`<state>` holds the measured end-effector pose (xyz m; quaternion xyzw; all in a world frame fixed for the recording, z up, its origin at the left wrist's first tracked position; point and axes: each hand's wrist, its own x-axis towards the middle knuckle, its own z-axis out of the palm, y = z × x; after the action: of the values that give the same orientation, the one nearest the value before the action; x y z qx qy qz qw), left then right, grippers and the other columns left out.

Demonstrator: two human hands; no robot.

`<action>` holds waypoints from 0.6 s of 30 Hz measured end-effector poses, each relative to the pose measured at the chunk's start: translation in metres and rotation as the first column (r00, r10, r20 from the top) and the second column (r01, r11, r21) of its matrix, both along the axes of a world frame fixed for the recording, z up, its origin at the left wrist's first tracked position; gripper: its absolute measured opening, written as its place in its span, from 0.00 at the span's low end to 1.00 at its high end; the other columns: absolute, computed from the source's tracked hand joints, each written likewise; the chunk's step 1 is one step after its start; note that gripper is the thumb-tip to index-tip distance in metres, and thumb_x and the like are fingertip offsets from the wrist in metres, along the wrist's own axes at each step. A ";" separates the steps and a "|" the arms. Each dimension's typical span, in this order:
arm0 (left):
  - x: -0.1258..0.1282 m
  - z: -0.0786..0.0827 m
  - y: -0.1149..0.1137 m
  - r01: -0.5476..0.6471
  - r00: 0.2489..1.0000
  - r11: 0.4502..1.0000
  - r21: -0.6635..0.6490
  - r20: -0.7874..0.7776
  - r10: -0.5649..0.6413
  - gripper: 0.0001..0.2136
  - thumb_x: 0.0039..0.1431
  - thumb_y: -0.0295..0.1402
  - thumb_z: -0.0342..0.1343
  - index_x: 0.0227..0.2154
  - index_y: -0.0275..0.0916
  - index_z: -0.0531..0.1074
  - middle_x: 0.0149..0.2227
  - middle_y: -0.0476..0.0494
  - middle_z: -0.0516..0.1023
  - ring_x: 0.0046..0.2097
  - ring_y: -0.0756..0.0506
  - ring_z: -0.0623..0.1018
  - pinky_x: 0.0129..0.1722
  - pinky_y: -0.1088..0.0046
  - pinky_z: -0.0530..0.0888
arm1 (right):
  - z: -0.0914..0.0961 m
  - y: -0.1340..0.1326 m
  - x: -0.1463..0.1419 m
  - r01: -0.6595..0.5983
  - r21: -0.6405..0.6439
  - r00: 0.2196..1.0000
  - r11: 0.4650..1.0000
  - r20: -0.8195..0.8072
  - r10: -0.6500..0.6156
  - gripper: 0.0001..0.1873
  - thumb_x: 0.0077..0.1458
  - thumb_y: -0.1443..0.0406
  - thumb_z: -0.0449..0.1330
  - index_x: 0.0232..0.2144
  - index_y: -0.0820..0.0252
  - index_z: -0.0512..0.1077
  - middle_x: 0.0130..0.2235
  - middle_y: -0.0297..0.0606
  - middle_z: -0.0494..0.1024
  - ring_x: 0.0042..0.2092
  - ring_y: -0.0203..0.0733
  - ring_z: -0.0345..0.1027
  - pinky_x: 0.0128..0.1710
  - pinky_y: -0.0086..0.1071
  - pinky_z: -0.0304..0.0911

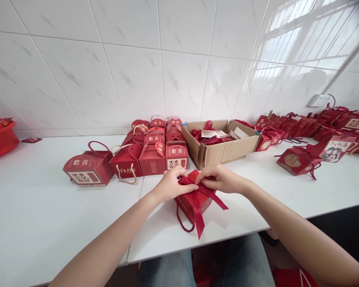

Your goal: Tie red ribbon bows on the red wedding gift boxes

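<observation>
In front of me on the white table stands a red gift box [187, 205] with a red cord handle [179, 223] hanging down its left side. A dark red ribbon [199, 217] lies over its top, tied or looped at the middle, its tails draping over the front and right. My left hand [173, 184] pinches the ribbon from the left, thumb pressed near the knot. From the right, my right hand [223, 179] pinches the ribbon close to the same spot. Exactly how the loops run under my fingers is hidden.
Behind it stand several red boxes [152, 153] and one with a cord handle [88, 169]. An open cardboard box [227, 149] holds ribbons and cards. Ribboned boxes [296, 161] fill the right side. A red basin [1, 139] sits far left; the table edge [227, 236] is close to me.
</observation>
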<state>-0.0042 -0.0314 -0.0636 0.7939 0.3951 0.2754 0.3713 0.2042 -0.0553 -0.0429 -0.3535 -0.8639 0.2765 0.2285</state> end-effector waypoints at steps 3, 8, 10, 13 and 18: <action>0.001 0.000 -0.001 0.015 1.000 1.000 -0.012 0.019 -0.015 0.21 0.44 0.45 0.63 0.19 0.38 0.58 0.27 0.53 0.60 0.32 0.49 0.63 0.34 0.73 0.61 | -0.002 -0.002 0.001 -0.003 0.047 0.999 0.999 -0.036 0.004 0.16 0.56 0.74 0.49 0.36 0.60 0.76 0.34 0.35 0.77 0.33 0.34 0.67 0.32 0.27 0.61; 0.001 0.002 -0.001 0.068 0.996 0.997 -0.029 0.065 -0.066 0.19 0.46 0.43 0.63 0.21 0.38 0.58 0.26 0.53 0.60 0.31 0.50 0.63 0.33 0.73 0.61 | -0.008 -0.005 0.003 0.084 0.097 0.994 0.992 -0.081 -0.076 0.16 0.57 0.74 0.48 0.37 0.60 0.75 0.35 0.36 0.77 0.35 0.35 0.68 0.35 0.28 0.62; 0.001 0.002 -0.001 0.087 0.993 0.995 -0.052 0.081 -0.082 0.18 0.46 0.42 0.63 0.22 0.38 0.59 0.26 0.54 0.60 0.31 0.50 0.62 0.33 0.73 0.61 | -0.008 -0.007 0.003 0.080 0.125 0.995 0.989 -0.075 -0.071 0.18 0.56 0.76 0.47 0.36 0.60 0.75 0.33 0.36 0.76 0.34 0.35 0.67 0.35 0.28 0.62; 0.000 0.002 -0.001 0.105 0.991 0.992 -0.073 0.094 -0.098 0.18 0.45 0.41 0.63 0.22 0.39 0.59 0.26 0.54 0.60 0.31 0.50 0.63 0.33 0.73 0.61 | -0.009 -0.009 0.004 0.090 0.173 0.995 0.981 -0.062 -0.080 0.21 0.53 0.79 0.47 0.36 0.59 0.77 0.31 0.36 0.73 0.33 0.34 0.66 0.32 0.27 0.61; 0.001 0.002 -0.003 0.124 0.990 0.990 -0.062 0.076 -0.119 0.16 0.46 0.41 0.63 0.22 0.38 0.62 0.28 0.51 0.63 0.33 0.48 0.65 0.34 0.71 0.63 | -0.012 -0.011 0.006 0.108 0.223 0.994 0.969 -0.012 -0.108 0.28 0.48 0.81 0.45 0.38 0.57 0.79 0.28 0.36 0.69 0.31 0.34 0.63 0.30 0.27 0.59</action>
<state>-0.0035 -0.0340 -0.0615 0.7933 0.3412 0.2674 0.4276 0.2105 -0.0660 -0.0546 -0.3720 -0.8691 0.1648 0.2813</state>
